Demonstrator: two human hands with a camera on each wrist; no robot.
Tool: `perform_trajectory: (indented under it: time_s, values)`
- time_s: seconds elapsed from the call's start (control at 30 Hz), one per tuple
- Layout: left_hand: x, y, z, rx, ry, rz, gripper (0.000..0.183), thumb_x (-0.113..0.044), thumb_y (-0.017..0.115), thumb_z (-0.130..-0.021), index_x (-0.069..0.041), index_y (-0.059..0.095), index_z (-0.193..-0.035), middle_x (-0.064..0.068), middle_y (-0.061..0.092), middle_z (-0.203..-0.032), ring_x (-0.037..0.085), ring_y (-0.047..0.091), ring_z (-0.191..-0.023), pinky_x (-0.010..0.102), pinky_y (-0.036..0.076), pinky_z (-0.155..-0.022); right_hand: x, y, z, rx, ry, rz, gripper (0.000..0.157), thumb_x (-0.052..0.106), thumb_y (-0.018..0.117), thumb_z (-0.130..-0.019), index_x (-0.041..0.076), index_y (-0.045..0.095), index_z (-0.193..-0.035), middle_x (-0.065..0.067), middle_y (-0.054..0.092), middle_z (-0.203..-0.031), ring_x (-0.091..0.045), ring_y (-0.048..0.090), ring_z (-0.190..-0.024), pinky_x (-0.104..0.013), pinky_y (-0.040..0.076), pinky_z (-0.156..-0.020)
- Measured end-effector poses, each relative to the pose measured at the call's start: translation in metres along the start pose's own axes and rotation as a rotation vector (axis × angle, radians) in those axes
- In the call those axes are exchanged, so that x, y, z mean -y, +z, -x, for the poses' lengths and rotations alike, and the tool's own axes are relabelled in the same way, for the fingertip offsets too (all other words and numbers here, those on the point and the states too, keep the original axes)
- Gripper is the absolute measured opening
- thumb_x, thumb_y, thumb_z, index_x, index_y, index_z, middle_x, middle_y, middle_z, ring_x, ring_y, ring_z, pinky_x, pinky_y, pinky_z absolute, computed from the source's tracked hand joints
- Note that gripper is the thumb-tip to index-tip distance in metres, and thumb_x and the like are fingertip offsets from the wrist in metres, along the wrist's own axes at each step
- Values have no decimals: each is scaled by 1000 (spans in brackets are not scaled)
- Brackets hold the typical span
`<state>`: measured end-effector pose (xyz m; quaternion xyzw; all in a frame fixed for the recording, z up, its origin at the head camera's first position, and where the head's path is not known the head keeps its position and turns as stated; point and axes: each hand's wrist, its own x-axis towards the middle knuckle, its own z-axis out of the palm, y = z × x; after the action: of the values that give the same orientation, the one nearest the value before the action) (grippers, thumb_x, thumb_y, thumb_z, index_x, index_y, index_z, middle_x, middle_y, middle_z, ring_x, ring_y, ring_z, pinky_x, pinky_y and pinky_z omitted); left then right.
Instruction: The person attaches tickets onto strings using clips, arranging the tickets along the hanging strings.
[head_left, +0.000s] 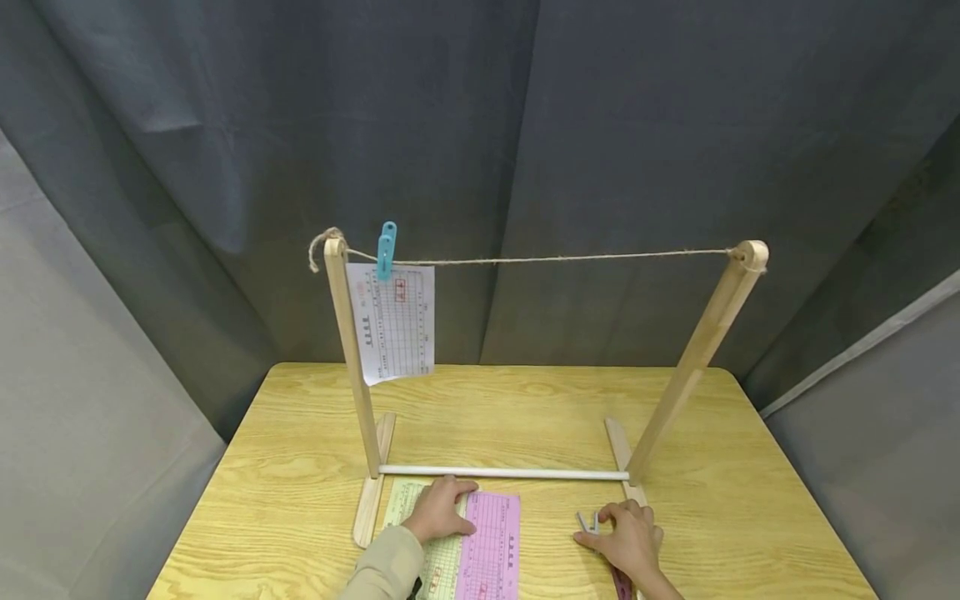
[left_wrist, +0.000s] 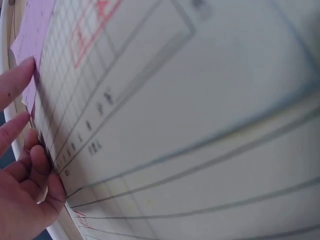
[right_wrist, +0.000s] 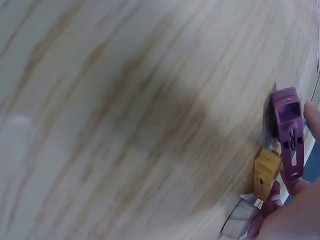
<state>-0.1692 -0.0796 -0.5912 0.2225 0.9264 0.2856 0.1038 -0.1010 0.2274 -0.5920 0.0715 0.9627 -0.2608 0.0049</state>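
Observation:
My left hand rests over a pale green printed form, thumb and index finger spread apart. Their tips touch the edge of a pink printed form overlapping the green one; the left wrist view shows the other fingers bent at the paper. On the right, my right hand pinches a grey clothespin between thumb and index finger, low over the table. Close to that hand lie a purple clothespin and a yellow clothespin.
A wooden stand spans the table, with a twine line between its posts and a white rod low down. A blue clothespin holds a white printed form on the line. Dark curtains hang behind.

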Motion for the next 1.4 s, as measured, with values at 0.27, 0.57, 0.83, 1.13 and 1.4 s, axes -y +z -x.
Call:
perform_trajectory:
  time_s: [0.27, 0.57, 0.83, 1.13, 1.4]
  values:
    - [4, 2, 0, -22, -10, -8, 48, -25, 84, -57, -16, 63, -99, -8, 43, -74, 7, 39, -66, 22, 34, -57, 0, 0, 0, 8, 5, -16, 50, 52, 76, -59, 10, 65, -84, -14, 53, -99, -32, 39, -89, -44, 29, -67]
    - [1, 0, 2, -63, -3, -5, 33, -25, 84, -57, -14, 59, -74, -8, 41, -72, 7, 38, -65, 23, 32, -58, 0, -3, 0, 12, 10, -28, 36, 41, 77, -65, 11, 64, -80, -12, 52, -97, -32, 38, -89, -44, 29, -68]
    - [4, 2, 2, -94, 15, -2, 33, -23, 83, -57, -12, 52, -59, -8, 38, -68, 7, 34, -62, 22, 29, -54, 2, -3, 0, -3, 19, -37, 33, 38, 76, -68, 10, 66, -81, -12, 55, -96, -31, 39, -88, -43, 29, -66]
    - [5, 3, 4, -141, 39, 51, 33, -13, 76, -63, -14, 44, -53, -8, 36, -64, 5, 33, -60, 20, 29, -54, 2, -7, 2, -21, 22, -83, 38, 41, 73, -72, 6, 68, -86, -13, 55, -97, -31, 40, -88, -44, 31, -67]
    - [6, 0, 2, -177, 107, 144, 34, -8, 73, -66, -12, 43, -51, -9, 35, -60, 4, 33, -57, 18, 30, -54, 1, -13, 3, -69, 26, -100, 35, 40, 72, -73, 8, 68, -87, -15, 57, -100, -33, 42, -92, -45, 31, -68]
